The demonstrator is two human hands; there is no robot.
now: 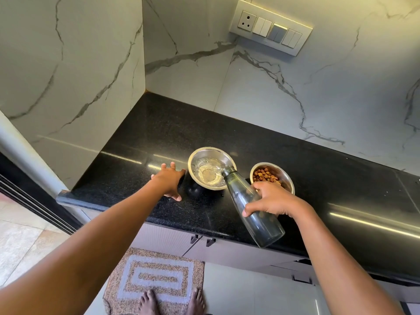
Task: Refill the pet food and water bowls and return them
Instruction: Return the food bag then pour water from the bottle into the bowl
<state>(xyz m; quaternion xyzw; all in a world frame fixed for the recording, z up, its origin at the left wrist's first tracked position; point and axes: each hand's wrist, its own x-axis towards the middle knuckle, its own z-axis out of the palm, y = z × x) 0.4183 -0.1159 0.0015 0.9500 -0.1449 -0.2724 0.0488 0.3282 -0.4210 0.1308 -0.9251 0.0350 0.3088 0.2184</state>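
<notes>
Two steel bowls stand on the black granite counter [159,133]. The water bowl [211,168] holds rippling water. The food bowl [276,176] to its right holds brown kibble. My right hand [272,201] grips a dark see-through bottle [252,208], tilted with its mouth over the water bowl's right rim. My left hand [170,180] rests flat on the counter just left of the water bowl, fingers spread, holding nothing. A small black cap [193,190] lies on the counter beside my left hand.
Marble walls enclose the counter's back and left corner. A switch and socket panel [270,28] hangs on the back wall. Cabinet doors with black handles [202,239] sit below the counter. My bare feet stand on a patterned mat [156,278].
</notes>
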